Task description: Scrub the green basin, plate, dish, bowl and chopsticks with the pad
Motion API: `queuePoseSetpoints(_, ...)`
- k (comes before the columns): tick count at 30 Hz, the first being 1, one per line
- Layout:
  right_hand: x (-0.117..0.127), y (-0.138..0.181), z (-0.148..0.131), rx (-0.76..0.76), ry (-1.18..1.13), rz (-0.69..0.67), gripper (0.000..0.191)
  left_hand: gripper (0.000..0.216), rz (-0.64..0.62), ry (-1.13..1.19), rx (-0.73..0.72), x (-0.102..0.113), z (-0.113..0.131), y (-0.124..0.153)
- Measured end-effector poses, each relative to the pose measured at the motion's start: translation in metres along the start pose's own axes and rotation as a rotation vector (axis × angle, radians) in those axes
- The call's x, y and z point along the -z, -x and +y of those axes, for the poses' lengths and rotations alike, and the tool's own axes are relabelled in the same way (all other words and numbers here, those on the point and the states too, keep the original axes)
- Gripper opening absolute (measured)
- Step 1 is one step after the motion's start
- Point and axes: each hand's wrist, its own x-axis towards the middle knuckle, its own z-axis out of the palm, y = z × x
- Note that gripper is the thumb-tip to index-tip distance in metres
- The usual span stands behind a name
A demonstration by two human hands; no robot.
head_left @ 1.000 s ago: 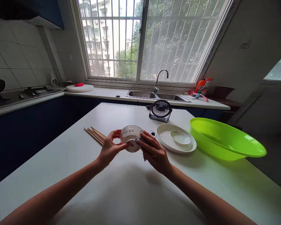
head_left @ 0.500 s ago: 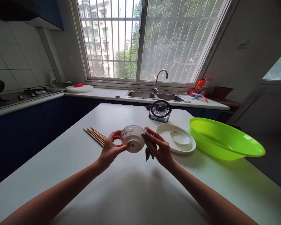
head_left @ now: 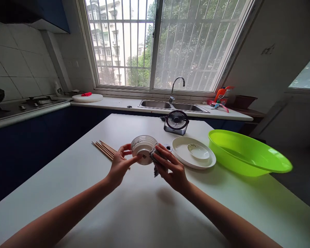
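Observation:
A white bowl [head_left: 144,146] with a dark floral pattern is tilted above the table, its base turned toward me. My left hand [head_left: 121,165] grips it from the left, thumb on the base and fingers around the rim. In my right hand [head_left: 172,168] is a crumpled grey cloth [head_left: 155,153], pressed against the bowl's right side. Behind my left hand lie several wooden chopsticks [head_left: 103,150]. To the right of my right hand, a small white dish [head_left: 199,153] sits inside a larger white plate [head_left: 179,156].
A bright green basin [head_left: 248,162] stands on the right of the white table [head_left: 74,193]. A small black fan [head_left: 177,121] is near the far edge. Behind are a counter with a double sink [head_left: 156,104], a faucet [head_left: 172,93] and a round white board [head_left: 89,98].
Both hands have shifted slightly left with the bowl and the cloth. The cloth now covers more of the bowl's right side. A small round dark-centred item shows beside the plate.

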Motion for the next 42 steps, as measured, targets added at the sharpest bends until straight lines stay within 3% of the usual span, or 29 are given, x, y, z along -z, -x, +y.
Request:
queuePoseSetpoints(4,0.002,0.001,0.005,-0.028,-0.007,0.033,0.057,0.067,-0.017,0.005,0.011,-0.002,0.001,0.003)
queuePoseSetpoints(12,0.004,0.004,0.014,-0.286,-0.098,0.077,0.044,0.071,0.003,0.085,0.027,-0.006,0.004,0.007)
queuePoseSetpoints(15,0.002,0.003,0.01,-0.279,-0.089,0.072,0.046,0.074,0.012,0.134,0.076,-0.009,0.001,0.01)
queuePoseSetpoints(21,-0.005,0.004,0.003,-0.102,-0.043,0.026,0.052,0.074,0.01,0.188,0.132,-0.009,-0.007,0.011)
queuePoseSetpoints(36,-0.003,0.005,0.01,-0.285,-0.02,0.153,0.044,0.063,-0.062,0.208,0.184,-0.015,-0.005,0.022)
queuePoseSetpoints(42,-0.002,0.007,0.01,-0.293,-0.028,0.107,0.049,0.06,-0.105,0.196,0.216,-0.014,-0.006,0.021)
